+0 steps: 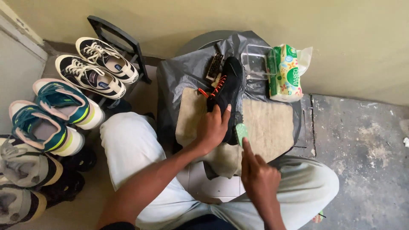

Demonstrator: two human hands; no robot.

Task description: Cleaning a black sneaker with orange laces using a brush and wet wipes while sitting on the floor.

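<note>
Fingers of left hand (211, 127) grip black shoe (228, 91); right hand (257, 176) pinches green sponge (241, 133) against shoe.

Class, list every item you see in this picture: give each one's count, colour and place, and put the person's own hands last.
black shoe: one, black with orange laces, on the cloth
cloth: one, beige, over the plastic sheet
plastic sheet: one, dark grey, under the cloth
brush: one, dark, behind the shoe
clear box: one, beside the tissue pack
tissue pack: one, green floral, by the wall
sneakers: several pairs, black-white, teal, grey, at left
left hand: holds the shoe
right hand: holds a green sponge
</note>
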